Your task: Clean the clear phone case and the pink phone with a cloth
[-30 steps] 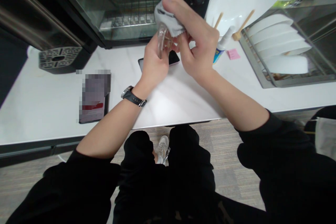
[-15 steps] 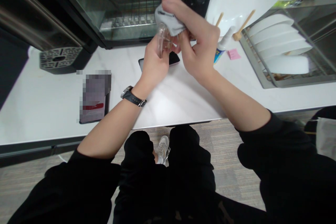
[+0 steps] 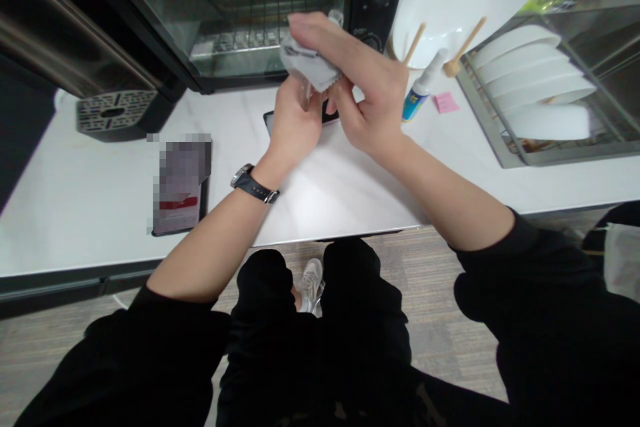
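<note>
My left hand (image 3: pixel 295 119) is closed round a clear, see-through object (image 3: pixel 305 93), mostly hidden by fingers and cloth, so its kind is unclear. Over its upper part lies a light grey cloth (image 3: pixel 311 67), pressed there by my right hand (image 3: pixel 375 90), which has its fingers bent around the cloth. Both hands are raised above the counter, close together in front of the oven. Beneath them a dark phone (image 3: pixel 330 113) lies flat, partly covered from view by the hands.
A toaster oven (image 3: pixel 240 20) stands behind my hands. To the right are a white spray bottle (image 3: pixel 419 92), a pink note (image 3: pixel 446 102) and a rack of white dishes (image 3: pixel 535 73). A second phone-like device (image 3: pixel 180 187), partly blurred, lies left on the white counter (image 3: pixel 330 193).
My right hand and the cloth have shifted slightly down and left over the clear object, covering more of it. My left hand stays nearly still.
</note>
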`<state>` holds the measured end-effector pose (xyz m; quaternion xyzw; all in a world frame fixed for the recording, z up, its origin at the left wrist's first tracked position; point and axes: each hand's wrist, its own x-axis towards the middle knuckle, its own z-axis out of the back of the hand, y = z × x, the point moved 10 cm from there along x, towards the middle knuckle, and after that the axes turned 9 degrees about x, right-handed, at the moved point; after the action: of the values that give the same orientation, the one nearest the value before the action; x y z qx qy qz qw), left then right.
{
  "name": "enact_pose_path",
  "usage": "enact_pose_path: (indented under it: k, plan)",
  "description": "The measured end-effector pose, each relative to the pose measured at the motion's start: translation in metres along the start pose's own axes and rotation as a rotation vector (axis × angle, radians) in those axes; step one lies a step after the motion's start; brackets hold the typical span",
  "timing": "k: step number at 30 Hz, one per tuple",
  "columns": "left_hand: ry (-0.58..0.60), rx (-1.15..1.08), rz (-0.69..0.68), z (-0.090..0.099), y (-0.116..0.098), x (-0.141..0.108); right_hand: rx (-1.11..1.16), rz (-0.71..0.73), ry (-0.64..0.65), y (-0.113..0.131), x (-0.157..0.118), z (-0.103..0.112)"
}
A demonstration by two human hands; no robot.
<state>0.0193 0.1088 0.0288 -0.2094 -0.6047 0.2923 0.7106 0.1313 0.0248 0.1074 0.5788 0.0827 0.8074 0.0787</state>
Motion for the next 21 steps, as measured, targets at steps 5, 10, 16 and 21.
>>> enact_pose_path:
  k: [5,10,16,21]
  plan:
    - [-0.012,-0.063,-0.037,0.0,-0.011,0.001,-0.15,-0.14,-0.058,-0.01,-0.001,0.008]
    - [0.08,-0.107,-0.028,-0.009,-0.015,0.001,-0.192,-0.088,-0.118,-0.012,-0.002,0.014]
    - [0.074,-0.023,-0.023,-0.003,-0.01,0.001,-0.127,0.002,-0.266,-0.013,-0.008,0.024]
    - [0.056,-0.027,-0.05,0.0,-0.015,0.001,-0.108,-0.072,-0.236,-0.009,-0.004,0.022]
